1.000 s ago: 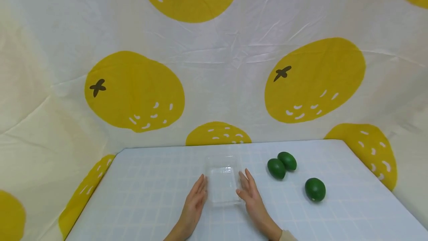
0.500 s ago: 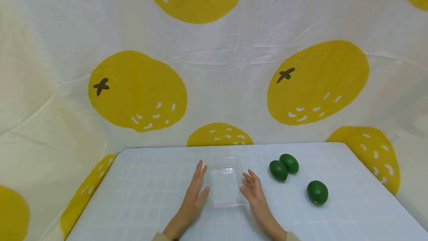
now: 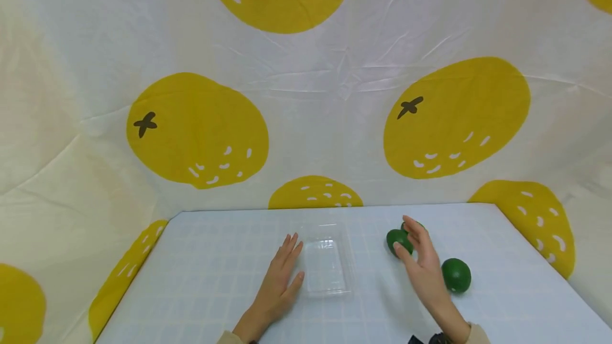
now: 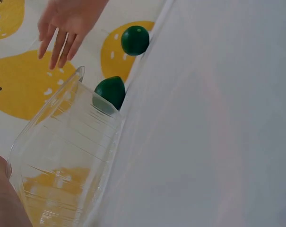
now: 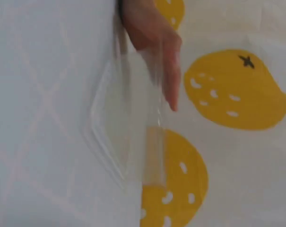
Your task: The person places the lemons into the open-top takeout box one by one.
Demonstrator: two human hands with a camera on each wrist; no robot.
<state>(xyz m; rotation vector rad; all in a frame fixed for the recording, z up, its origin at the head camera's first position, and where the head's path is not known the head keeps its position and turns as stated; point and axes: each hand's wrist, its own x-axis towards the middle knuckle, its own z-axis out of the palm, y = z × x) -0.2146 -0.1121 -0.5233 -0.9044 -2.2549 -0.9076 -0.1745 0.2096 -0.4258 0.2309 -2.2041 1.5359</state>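
Note:
A clear plastic container [image 3: 326, 265] lies open side up on the white gridded table [image 3: 210, 280]. My left hand [image 3: 290, 260] rests flat on the table against the container's left side, fingers straight. My right hand [image 3: 412, 244] hovers with relaxed, spread fingers just over two dark green fruits [image 3: 396, 240] that lie touching each other; it holds nothing. A third green fruit [image 3: 456, 275] sits to its right. The left wrist view looks through the container [image 4: 62, 161] to two fruits [image 4: 112, 92] and the right hand [image 4: 67, 23]. The right wrist view shows the container [image 5: 128, 127] and the left hand [image 5: 154, 42].
A white cloth with big yellow fruit prints [image 3: 196, 131] walls in the table at the back and both sides. The table's right edge [image 3: 540, 259] runs close to the third fruit. Bare table surface lies to the left of my left hand.
My right hand left the container's right side and moved right, up to the pair of green fruits. My left hand stays beside the container, now flatter on the table.

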